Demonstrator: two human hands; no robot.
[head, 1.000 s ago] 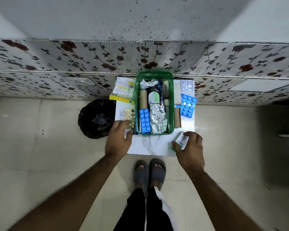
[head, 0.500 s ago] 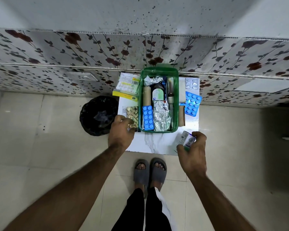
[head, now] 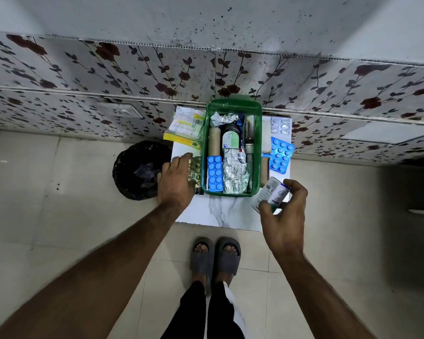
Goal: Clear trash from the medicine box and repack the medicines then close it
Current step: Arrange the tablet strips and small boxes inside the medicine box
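Lifted since earlier: small white-and-green medicine carton [head: 271, 194], now clamped in your right hand [head: 285, 216] just right of the open green plastic medicine box [head: 255, 167] on the white marble-look board [head: 220, 211]. Your left hand [head: 175, 182], fingers together, rests on the gold blister strip [head: 195, 170] beside the black bin bag [head: 135, 172].

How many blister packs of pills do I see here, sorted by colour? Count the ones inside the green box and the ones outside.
Blue packs: 2 (one in the green box at, one outside at)
Silver packs: 3 ()
Gold packs: 1
Total: 6
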